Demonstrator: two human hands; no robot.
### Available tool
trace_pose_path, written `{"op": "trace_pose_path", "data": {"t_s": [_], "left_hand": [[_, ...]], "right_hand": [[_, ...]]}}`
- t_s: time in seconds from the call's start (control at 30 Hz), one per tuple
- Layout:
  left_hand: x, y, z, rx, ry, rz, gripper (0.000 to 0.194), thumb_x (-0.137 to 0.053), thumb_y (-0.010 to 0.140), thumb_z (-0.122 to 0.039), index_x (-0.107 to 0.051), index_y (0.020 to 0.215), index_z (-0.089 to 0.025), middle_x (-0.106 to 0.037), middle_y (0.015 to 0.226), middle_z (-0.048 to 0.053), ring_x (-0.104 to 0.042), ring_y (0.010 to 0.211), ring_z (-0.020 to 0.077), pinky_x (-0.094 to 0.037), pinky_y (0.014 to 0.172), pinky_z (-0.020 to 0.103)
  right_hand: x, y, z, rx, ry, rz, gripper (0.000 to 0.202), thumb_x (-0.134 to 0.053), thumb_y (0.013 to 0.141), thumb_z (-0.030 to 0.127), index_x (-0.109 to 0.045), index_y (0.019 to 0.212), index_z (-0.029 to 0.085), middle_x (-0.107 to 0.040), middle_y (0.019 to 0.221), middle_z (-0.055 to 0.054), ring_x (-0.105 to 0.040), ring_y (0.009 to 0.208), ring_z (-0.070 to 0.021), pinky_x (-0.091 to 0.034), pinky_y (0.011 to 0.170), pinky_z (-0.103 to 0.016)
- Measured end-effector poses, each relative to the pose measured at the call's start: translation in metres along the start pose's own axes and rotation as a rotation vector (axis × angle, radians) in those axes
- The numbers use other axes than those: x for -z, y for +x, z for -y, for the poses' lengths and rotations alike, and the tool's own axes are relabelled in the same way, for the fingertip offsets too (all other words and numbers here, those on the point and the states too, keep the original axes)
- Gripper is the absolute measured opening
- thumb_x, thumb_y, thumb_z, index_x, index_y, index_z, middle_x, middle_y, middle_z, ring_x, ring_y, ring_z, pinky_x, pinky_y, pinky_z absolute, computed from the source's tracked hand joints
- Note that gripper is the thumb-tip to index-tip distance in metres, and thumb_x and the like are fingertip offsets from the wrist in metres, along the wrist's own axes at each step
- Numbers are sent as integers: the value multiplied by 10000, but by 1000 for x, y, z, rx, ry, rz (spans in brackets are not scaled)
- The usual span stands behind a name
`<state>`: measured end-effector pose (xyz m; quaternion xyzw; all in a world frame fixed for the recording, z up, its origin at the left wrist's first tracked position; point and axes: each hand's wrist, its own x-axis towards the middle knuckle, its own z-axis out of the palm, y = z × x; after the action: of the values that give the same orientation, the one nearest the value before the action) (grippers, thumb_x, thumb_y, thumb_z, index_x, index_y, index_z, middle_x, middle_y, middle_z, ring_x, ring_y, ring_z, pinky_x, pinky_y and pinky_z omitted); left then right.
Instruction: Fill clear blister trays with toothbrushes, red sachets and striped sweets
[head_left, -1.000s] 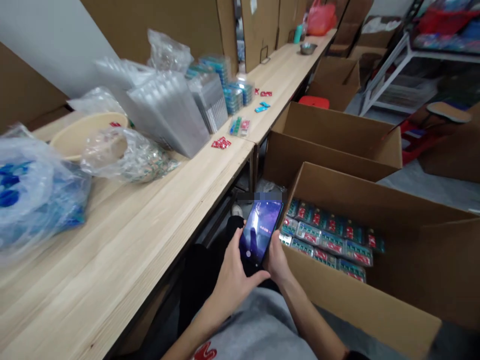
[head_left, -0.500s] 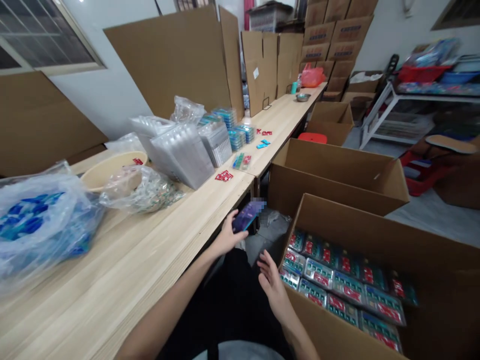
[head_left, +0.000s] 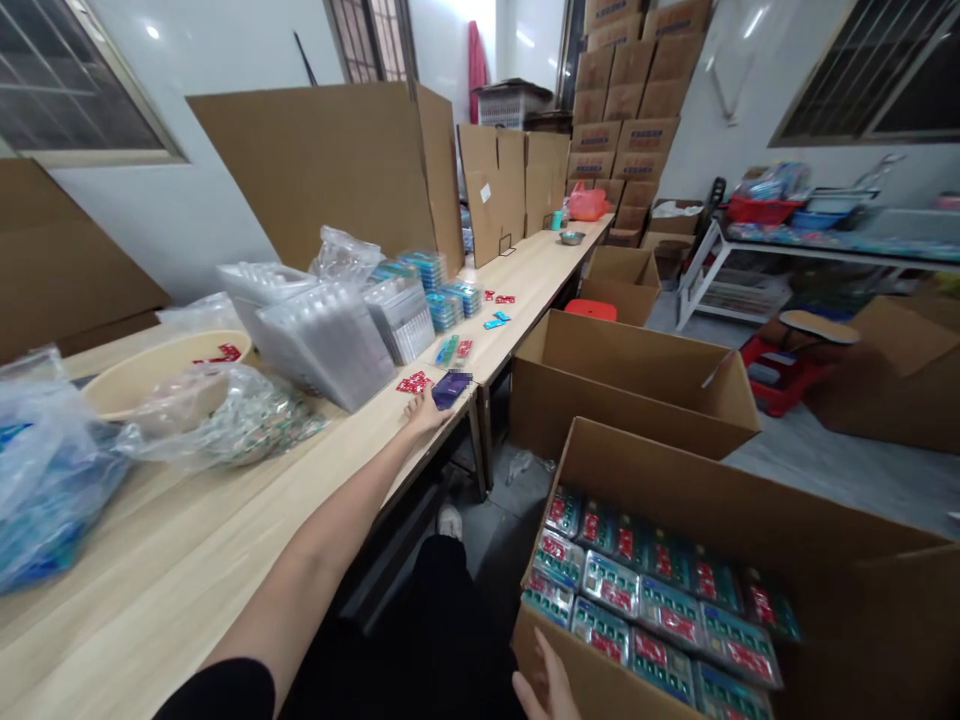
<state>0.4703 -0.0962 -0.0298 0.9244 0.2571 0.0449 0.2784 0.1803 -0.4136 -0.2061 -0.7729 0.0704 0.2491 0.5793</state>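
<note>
My left hand [head_left: 426, 412] is stretched out at the table's front edge, its fingers round a dark purple phone-like object [head_left: 451, 390]. Right beside it lie red packets [head_left: 414, 382], and a clear case with green and red contents [head_left: 454, 350] is just beyond. My right hand [head_left: 546, 685] is low in the view with fingers apart and nothing in it. It is close to the near wall of a cardboard box [head_left: 720, 500] that holds rows of clear packs [head_left: 679, 610] with green and red items.
On the wooden table [head_left: 247, 530] are stacked clear trays [head_left: 322, 340], a cream basin [head_left: 112, 385], a bag of small pieces [head_left: 247, 420] and a bag of blue items [head_left: 52, 500]. Another open box [head_left: 630, 385] and a red stool [head_left: 591, 309] stand beyond.
My left hand has moved forward from over my lap to the table edge with the purple object. My right hand has dropped lower in view. The camera has tilted up and turned right.
</note>
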Motion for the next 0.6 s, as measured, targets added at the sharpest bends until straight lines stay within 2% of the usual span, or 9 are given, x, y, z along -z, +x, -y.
{"op": "trace_pose_path", "data": {"t_s": [0.1, 0.2, 0.27, 0.3, 0.37, 0.4, 0.47, 0.5, 0.6], "left_hand": [[1, -10, -3, -34, 27, -21, 826, -622, 742, -349, -238, 1437, -121, -309, 1483, 208, -199, 1410, 350, -184, 1125, 492], [-12, -57, 9, -218, 11, -82, 601, -453, 857, -309, -310, 1414, -133, -241, 1533, 143, -127, 1443, 250, -101, 1170, 423], [-30, -113, 37, -521, -36, -61, 476, -374, 881, -265, -449, 1335, -144, -369, 1476, 129, -235, 1414, 231, -134, 1172, 423], [-40, -145, 58, -623, -27, 16, 450, -360, 879, -242, -500, 1300, -164, -430, 1438, 121, -291, 1391, 230, -151, 1171, 436], [-62, -209, 109, -674, 87, 281, 468, -344, 852, -169, -559, 1264, -219, -460, 1430, 81, -330, 1379, 228, -140, 1177, 450], [-70, -237, 136, -614, 170, 429, 516, -349, 823, -136, -545, 1291, -230, -423, 1462, 65, -308, 1393, 231, -132, 1182, 448], [-81, -277, 184, -213, 352, 597, 606, -334, 791, -94, -469, 1372, -204, -384, 1486, 80, -312, 1393, 232, -185, 1173, 431], [-81, -288, 204, -8, 407, 651, 590, -334, 805, -121, -462, 1378, -178, -397, 1474, 106, -345, 1375, 253, -230, 1155, 438], [-67, -291, 241, 226, 350, 655, 501, -386, 838, -252, -561, 1292, -129, -467, 1411, 160, -351, 1364, 310, -210, 1149, 473]], "right_hand": [[-8, -9, 23, 73, -67, 44, 688, -538, 779, 505, -448, 1358, 144, -501, 1389, -144, -498, 1263, -271, -385, 1078, -365], [-21, -14, 49, 129, -179, 115, 597, -537, 809, 418, -482, 1346, 163, -536, 1362, -124, -488, 1277, -257, -355, 1101, -364], [-33, -12, 59, 147, -270, 166, 571, -533, 819, 373, -489, 1349, 165, -532, 1371, -126, -476, 1289, -258, -347, 1104, -363], [-41, -11, 62, 156, -321, 191, 571, -534, 817, 352, -490, 1351, 153, -522, 1381, -135, -466, 1298, -265, -345, 1105, -368], [-56, -6, 64, 177, -434, 231, 567, -539, 804, 310, -506, 1342, 136, -495, 1406, -150, -438, 1318, -295, -335, 1110, -403], [-64, -3, 63, 198, -494, 248, 567, -549, 789, 289, -518, 1334, 136, -480, 1419, -152, -419, 1329, -314, -318, 1117, -430], [-76, 2, 59, 265, -595, 289, 584, -573, 759, 258, -523, 1333, 164, -443, 1449, -131, -372, 1357, -337, -260, 1140, -482], [-79, 5, 56, 306, -631, 311, 597, -578, 755, 254, -511, 1344, 189, -416, 1469, -110, -344, 1374, -337, -228, 1150, -498], [-82, 17, 48, 433, -705, 359, 577, -536, 815, 317, -456, 1381, 240, -337, 1510, -64, -280, 1409, -304, -179, 1165, -506]]}}
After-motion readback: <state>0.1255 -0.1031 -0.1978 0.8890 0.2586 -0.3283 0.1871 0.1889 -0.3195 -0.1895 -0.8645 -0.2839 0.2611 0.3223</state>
